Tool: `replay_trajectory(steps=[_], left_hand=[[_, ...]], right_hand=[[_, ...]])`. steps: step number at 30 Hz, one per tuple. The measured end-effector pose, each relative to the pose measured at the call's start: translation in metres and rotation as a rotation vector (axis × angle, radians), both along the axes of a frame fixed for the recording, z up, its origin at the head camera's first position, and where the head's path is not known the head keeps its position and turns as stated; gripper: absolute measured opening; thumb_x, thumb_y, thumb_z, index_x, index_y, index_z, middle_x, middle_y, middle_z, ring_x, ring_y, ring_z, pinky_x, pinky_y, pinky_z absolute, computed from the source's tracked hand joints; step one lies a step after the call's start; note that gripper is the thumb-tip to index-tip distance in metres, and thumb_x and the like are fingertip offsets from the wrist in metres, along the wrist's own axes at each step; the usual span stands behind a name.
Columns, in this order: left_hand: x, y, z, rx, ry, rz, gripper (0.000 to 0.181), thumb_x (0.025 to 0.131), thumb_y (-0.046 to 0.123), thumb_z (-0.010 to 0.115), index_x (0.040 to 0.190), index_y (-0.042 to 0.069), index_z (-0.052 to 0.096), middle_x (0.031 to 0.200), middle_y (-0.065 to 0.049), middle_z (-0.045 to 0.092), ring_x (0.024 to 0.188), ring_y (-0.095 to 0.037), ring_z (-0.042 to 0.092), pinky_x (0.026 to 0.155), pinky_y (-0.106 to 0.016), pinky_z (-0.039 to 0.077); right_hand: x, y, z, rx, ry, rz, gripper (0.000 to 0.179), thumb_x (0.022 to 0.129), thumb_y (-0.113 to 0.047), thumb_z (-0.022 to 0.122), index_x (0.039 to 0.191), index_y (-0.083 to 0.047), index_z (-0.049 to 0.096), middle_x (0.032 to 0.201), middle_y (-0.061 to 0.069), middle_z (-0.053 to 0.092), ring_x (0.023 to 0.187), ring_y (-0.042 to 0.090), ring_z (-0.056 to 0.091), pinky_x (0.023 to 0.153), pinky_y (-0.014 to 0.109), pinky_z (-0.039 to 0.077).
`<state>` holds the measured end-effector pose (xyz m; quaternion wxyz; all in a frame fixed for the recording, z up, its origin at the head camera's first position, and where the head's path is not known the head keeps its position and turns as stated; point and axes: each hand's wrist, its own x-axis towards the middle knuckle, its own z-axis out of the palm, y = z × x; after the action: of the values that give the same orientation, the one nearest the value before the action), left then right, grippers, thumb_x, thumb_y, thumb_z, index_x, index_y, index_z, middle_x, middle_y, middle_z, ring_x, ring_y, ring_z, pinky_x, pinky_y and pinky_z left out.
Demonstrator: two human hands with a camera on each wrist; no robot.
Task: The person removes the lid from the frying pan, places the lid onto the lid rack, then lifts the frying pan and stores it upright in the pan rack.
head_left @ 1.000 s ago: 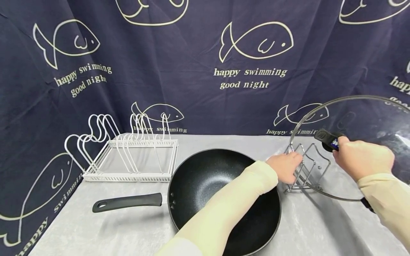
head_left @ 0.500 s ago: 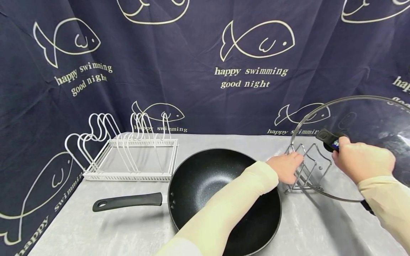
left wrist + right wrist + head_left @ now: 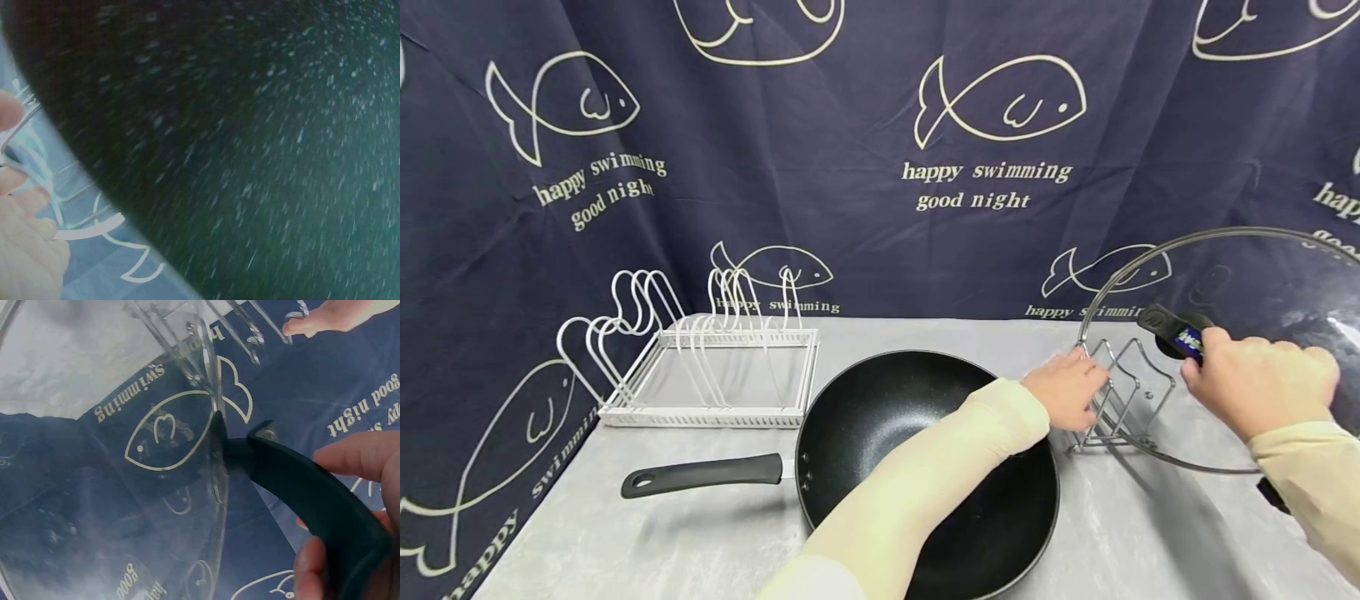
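At the right, my right hand [image 3: 1262, 379] holds the black handle [image 3: 1172, 329] of a large glass lid [image 3: 1262, 275]. The lid stands on edge in a small silver wire rack [image 3: 1131, 404]. In the right wrist view, the thumb and fingers lie loosely on both sides of the curved handle [image 3: 312, 497]. My left hand [image 3: 1067, 392] reaches across a black frying pan [image 3: 880, 417] and grips the rack's left side. The pan's dark inside [image 3: 219, 144] fills most of the left wrist view, with the left hand [image 3: 31, 244] at the edge.
A white wire dish rack [image 3: 707, 417] with upright loops stands at the back left. The pan's long black handle [image 3: 707, 475] points left over the grey table [image 3: 580, 517]. Behind everything hangs a dark blue curtain [image 3: 850, 192] with fish drawings.
My right hand has slid slightly right along the lid handle and loosened, showing more of its blue label. The left hand, rack and lid stay almost where they were.
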<state>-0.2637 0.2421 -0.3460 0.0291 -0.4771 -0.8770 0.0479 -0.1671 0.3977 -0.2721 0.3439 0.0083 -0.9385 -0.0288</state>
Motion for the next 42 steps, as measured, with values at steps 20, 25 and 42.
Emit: replay_trajectory(steps=[20, 25, 42], left_hand=[[0.006, -0.052, 0.031, -0.165, 0.053, 0.1, 0.048, 0.092, 0.047, 0.05, 0.137, 0.032, 0.049, 0.133, 0.012, 0.049, 0.123, -0.008, 0.043, 0.098, -0.023, 0.036], [0.019, -0.064, 0.035, -0.176, 0.009, 0.093, 0.049, 0.093, 0.048, 0.05, 0.14, 0.034, 0.045, 0.137, 0.015, 0.045, 0.127, -0.006, 0.038, 0.101, -0.024, 0.033], [0.027, -0.135, 0.038, -0.114, -0.027, 0.068, 0.042, 0.094, 0.039, 0.05, 0.134, 0.028, 0.053, 0.135, 0.01, 0.049, 0.128, -0.01, 0.039, 0.102, -0.025, 0.032]], right_hand=[[-0.005, -0.03, 0.009, 0.15, 0.337, 0.227, 0.05, 0.083, -0.038, 0.029, 0.065, 0.006, 0.046, 0.06, 0.03, 0.043, 0.059, 0.052, 0.04, 0.042, 0.059, 0.025], [0.001, -0.04, -0.004, 0.16, 0.351, 0.293, 0.057, 0.088, -0.043, 0.026, 0.063, 0.003, 0.047, 0.057, 0.026, 0.045, 0.055, 0.05, 0.04, 0.039, 0.056, 0.025], [0.022, -0.059, -0.067, 0.153, 0.089, 0.428, 0.049, 0.09, -0.043, 0.024, 0.064, -0.009, 0.05, 0.05, 0.008, 0.047, 0.047, 0.035, 0.049, 0.038, 0.045, 0.032]])
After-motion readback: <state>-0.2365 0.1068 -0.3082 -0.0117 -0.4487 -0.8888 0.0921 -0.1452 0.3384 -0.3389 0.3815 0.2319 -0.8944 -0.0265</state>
